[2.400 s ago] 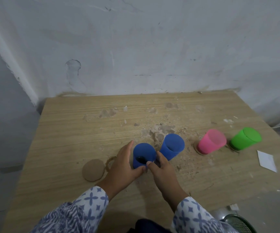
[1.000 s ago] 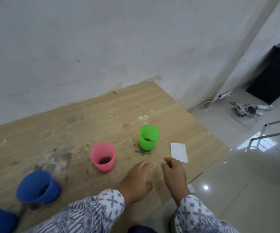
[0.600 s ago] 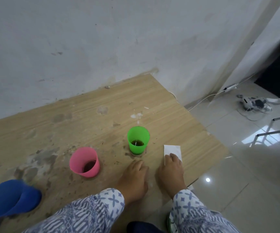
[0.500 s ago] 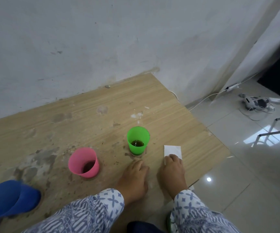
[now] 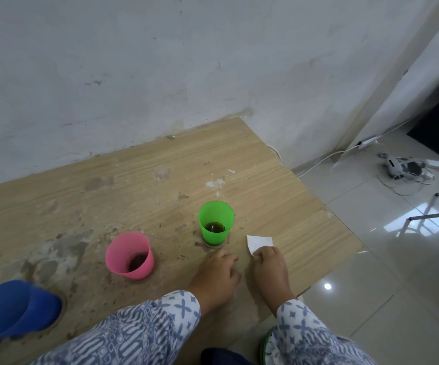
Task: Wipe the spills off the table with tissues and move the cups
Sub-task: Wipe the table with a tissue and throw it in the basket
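A green cup (image 5: 216, 225) with dark liquid stands upright near the right end of the wooden table (image 5: 160, 180). A pink cup (image 5: 130, 255) with dark liquid is to its left, on a brown wet ring. A blue cup (image 5: 15, 308) is at the lower left. A white tissue (image 5: 260, 242) lies right of the green cup, and my right hand (image 5: 269, 268) pinches its near corner with curled fingers. My left hand (image 5: 217, 275) rests on the table just in front of the green cup, fingers loosely curled and holding nothing.
Brown stains and crumbs cover the table's left and middle. The table's right edge drops to a tiled floor with a white cable and power strip (image 5: 368, 140). A metal frame (image 5: 437, 214) stands at the far right. The wall runs along the table's back.
My right hand's fingers have curled and pinched the tissue's near corner, where they lay flat on it before. My left hand's fingers have curled in a little. The cups have not moved.
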Demonstrator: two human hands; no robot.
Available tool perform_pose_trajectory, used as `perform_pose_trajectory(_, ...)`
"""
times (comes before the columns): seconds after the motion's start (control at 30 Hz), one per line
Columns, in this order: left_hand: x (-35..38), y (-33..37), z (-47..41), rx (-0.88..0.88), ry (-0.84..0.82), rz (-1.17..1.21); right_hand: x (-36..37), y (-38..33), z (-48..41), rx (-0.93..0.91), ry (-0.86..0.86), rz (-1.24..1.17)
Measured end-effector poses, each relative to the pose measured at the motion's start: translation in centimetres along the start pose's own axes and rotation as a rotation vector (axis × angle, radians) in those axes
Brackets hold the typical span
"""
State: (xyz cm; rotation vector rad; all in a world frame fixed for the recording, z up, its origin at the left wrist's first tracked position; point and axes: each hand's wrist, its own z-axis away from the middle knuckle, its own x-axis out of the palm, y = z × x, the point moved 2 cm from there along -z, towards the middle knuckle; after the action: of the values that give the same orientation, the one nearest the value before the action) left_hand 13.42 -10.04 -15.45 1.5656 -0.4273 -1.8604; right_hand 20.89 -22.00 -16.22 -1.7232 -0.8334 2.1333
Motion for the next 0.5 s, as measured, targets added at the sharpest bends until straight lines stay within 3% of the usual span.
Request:
perform_pose_trajectory(0.23,-0.1,0.8,-0.5,-0.204,0.012,0.468,0.9,-1.9,3.8,0.041,-0.063,-0.303)
perform_pose_trajectory(0.4,-1.1,0.3,-0.1,-0.251,0.059,0.447,1.3,-3.3,5.1,-0.077,-0.073,-0.342)
perform_pose_trajectory(0.5,-1.9,0.0,0.5,-0.275,0.102,0.463,0.3,-3.8,5.3,-0.050,-0.032,-0.406)
